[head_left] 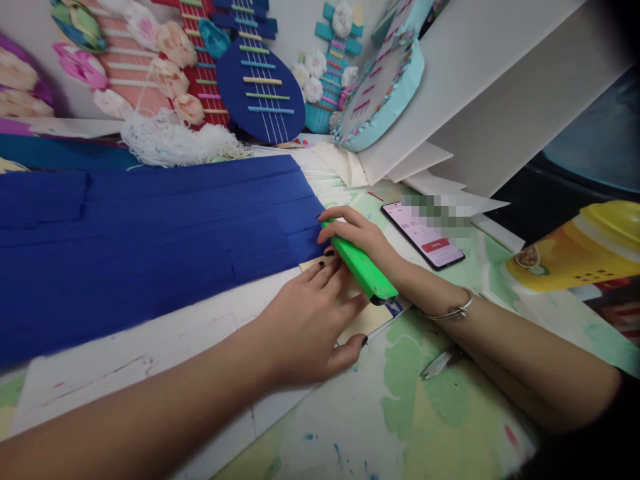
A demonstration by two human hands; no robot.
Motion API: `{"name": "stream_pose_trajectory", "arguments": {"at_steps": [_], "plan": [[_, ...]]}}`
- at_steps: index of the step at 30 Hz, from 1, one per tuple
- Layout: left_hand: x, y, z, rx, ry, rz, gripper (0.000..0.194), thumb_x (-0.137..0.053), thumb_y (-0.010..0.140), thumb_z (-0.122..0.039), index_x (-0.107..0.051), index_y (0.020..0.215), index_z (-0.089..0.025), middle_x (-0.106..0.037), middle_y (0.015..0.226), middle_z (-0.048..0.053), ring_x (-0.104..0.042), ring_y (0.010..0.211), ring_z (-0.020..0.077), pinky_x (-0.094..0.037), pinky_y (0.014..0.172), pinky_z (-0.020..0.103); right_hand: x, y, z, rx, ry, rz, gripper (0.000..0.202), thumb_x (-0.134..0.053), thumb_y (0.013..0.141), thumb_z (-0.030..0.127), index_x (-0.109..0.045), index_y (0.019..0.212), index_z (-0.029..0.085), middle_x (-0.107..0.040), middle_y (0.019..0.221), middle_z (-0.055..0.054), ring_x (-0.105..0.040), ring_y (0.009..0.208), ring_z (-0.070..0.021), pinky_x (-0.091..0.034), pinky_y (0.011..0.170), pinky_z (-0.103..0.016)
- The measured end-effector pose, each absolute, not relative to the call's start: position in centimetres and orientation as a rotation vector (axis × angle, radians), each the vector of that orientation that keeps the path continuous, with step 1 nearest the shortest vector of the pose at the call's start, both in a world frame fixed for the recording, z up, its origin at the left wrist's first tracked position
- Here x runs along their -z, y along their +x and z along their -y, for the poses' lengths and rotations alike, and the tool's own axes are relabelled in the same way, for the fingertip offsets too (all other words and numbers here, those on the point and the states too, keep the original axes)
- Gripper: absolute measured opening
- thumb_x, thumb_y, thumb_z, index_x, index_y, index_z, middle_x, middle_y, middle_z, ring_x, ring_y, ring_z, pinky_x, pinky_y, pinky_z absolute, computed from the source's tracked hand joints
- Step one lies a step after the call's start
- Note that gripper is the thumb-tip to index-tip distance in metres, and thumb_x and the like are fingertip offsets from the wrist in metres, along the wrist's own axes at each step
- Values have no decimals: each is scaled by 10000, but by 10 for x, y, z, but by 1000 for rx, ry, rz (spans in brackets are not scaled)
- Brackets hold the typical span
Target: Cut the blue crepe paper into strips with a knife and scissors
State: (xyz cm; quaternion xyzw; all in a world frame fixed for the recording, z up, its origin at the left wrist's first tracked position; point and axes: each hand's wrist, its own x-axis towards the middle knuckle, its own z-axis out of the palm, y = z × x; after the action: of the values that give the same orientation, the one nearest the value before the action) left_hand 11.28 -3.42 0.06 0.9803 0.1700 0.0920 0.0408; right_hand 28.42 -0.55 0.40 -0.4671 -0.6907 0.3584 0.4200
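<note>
My right hand (357, 233) is closed around the far end of a long bright green stapler (364, 272), which has a black underside and slants toward me. Just below it, my left hand (313, 313) lies palm down with fingers stretched, pressing on a cream-yellow piece of paper (367, 317) and the white board (200, 333) under it. The fingertips of both hands are close together, near the corner of a wide dark blue crepe paper sheet (165, 233). The stapler partly covers the cream piece, and its jaw at the far end is hidden by my fingers.
Behind the blue sheet stand decorated paper instruments, among them a blue lute (261, 93), beside a heap of white shredded strands (175, 140). On the right lie a phone (425, 233), a yellow cup (580, 247) and folded white boards (450, 100). Green-patterned cloth (400, 413) covers the table.
</note>
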Motion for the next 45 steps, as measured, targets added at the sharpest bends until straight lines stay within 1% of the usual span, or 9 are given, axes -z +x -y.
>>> {"name": "stream_pose_trajectory", "arguments": {"at_steps": [8,12,24,27,31,34,37,40,45], "plan": [[-1,113,35,-265,2989,-529,411,-447,897,-439,-595,1163,-162,-545,1248,160,-445,1248,332,-248,1117,518,-4,286,5,-925,-1175,1754,179,-516,855,195,-675,780,228,-512,1204,4,-590,907,-135,-507,844,-277],[-1,113,34,-260,2990,-520,411,-449,895,-437,-595,1163,-162,-554,1231,157,-453,1239,330,-253,1117,512,-2,287,5,-820,-1159,1839,149,-555,817,135,-678,834,219,-509,1211,-14,-576,1006,-166,-500,880,-299],[0,114,34,-268,2976,-510,404,-464,897,-430,-582,1172,-158,-542,1274,160,-424,1276,337,-251,1118,518,4,291,3,-723,-1092,1958,227,-542,837,125,-685,914,284,-483,1236,-20,-543,1106,-197,-525,893,-340],[1,114,34,-274,2964,-520,467,-471,898,-428,-513,1292,-182,-499,1350,156,-381,1324,346,-263,1114,518,5,293,2,-601,-1031,1907,265,-568,852,200,-680,1075,289,-503,1232,-52,-535,1128,-219,-520,885,-354],[2,114,35,-250,2962,-579,598,-450,904,-473,-381,1428,-192,-387,1462,179,-304,1378,378,-290,1104,498,5,297,4,-637,-1089,1668,415,-511,910,464,-593,1283,303,-542,1224,-69,-596,902,-181,-523,798,-349],[3,115,36,-185,2963,-636,714,-394,910,-510,-332,1440,-36,-331,1482,240,-255,1400,371,-246,1139,455,9,299,4,-902,-1103,1453,460,-444,913,569,-652,1206,282,-652,920,-39,-554,636,-130,-511,665,-317],[2,115,37,-162,2978,-654,767,-355,916,-529,-333,1414,54,-317,1481,258,-206,1420,348,-204,1162,420,13,299,3,-1156,-1078,1297,325,-620,828,515,-737,945,235,-633,676,5,-540,559,-120,-498,616,-293],[2,115,39,-175,2981,-659,751,-347,924,-523,-342,1416,44,-340,1473,246,-214,1418,344,-206,1161,418,13,299,2,-1313,-1128,1236,174,-752,731,375,-730,764,206,-674,688,-2,-629,663,-141,-521,678,-292],[4,116,39,-172,2982,-664,765,-351,924,-528,-345,1413,60,-353,1457,266,-262,1397,362,-209,1158,419,5,296,-1,-1419,-1093,1292,253,-832,623,265,-730,845,203,-717,746,-14,-667,670,-149,-555,651,-290]]}}
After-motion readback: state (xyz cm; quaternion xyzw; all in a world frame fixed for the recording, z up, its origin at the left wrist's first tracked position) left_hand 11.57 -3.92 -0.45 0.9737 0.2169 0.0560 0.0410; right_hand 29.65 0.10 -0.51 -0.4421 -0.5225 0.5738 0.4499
